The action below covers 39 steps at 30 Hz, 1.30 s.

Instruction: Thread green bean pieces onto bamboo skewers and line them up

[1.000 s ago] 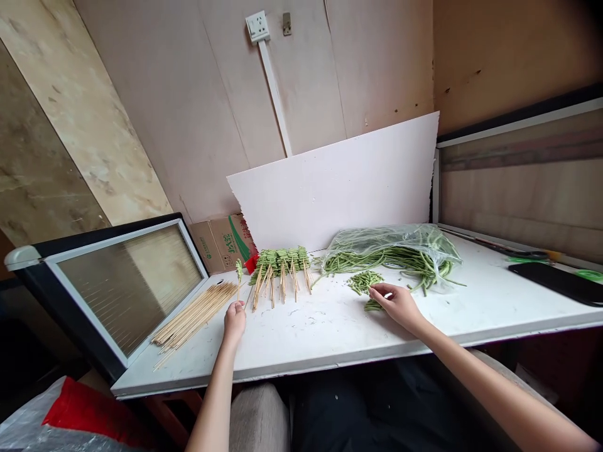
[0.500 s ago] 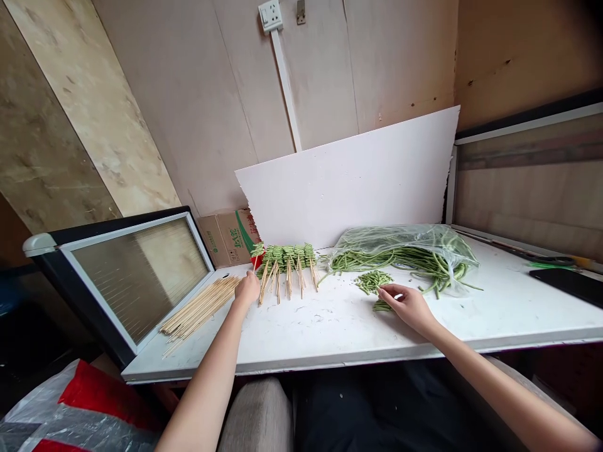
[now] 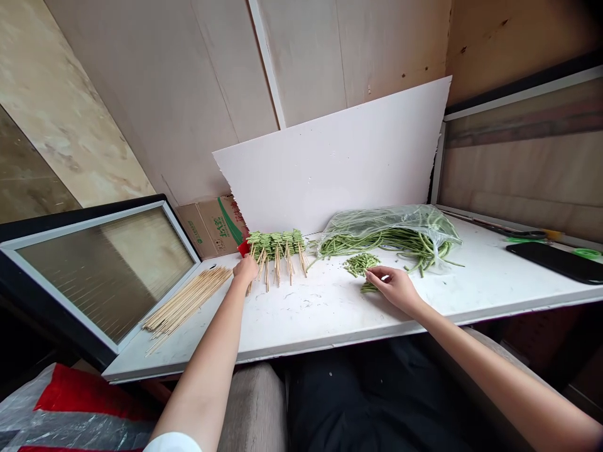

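Observation:
Rows of green bean skewers (image 3: 277, 242) lie stacked toward the back left of the white table (image 3: 301, 320), their sticks pointing toward me. My left hand (image 3: 245, 270) is closed at the left end of this stack, around something I cannot make out. Loose bare sticks (image 3: 186, 301) lie to its left. At the right, my right hand (image 3: 389, 284) has thumb and fingers brought together beside the pile of short cut bean pieces (image 3: 360, 263); what lies between its fingertips is too small to tell. Long beans (image 3: 386, 242) spill from a clear plastic bag behind it.
A cardboard box (image 3: 211, 227) stands at the back left beside a framed glass panel (image 3: 113, 270). A white board (image 3: 334, 163) leans on the wall. A black phone (image 3: 556, 262) and a green tape roll (image 3: 586, 253) lie at the right.
The camera view has tilted down and shifted. My left hand has lowered at the skewer stack, and the stick seen above it no longer shows. My right hand stays by the cut beans.

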Motion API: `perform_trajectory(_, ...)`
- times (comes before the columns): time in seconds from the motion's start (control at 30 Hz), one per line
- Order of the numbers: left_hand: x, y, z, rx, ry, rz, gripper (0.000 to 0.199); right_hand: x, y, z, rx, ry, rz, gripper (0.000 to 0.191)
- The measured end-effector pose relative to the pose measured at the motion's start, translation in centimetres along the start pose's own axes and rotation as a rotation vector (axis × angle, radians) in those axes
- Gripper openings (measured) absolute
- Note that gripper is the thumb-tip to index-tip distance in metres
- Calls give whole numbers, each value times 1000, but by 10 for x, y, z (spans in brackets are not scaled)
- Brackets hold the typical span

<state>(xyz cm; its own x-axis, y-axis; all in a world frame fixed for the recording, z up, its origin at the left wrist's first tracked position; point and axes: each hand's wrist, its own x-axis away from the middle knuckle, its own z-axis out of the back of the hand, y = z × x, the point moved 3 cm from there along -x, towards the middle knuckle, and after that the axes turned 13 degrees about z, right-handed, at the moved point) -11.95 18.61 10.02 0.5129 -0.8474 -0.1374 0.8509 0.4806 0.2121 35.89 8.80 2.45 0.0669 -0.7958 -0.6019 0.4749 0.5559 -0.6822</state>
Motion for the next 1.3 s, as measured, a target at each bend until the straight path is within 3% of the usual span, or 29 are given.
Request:
perform_trajectory(0.5,14,-11,-1,30,50,-2,38,0,-4,1,6,-11,5,46)
perform_trajectory(1.0,13,-14,-2,74,51,18,38,0,-3,0,41,-19,18,45)
perform_trajectory(1.3,17,-30,1,78,140,62,39,-1,-3,1,53,-22,11,47)
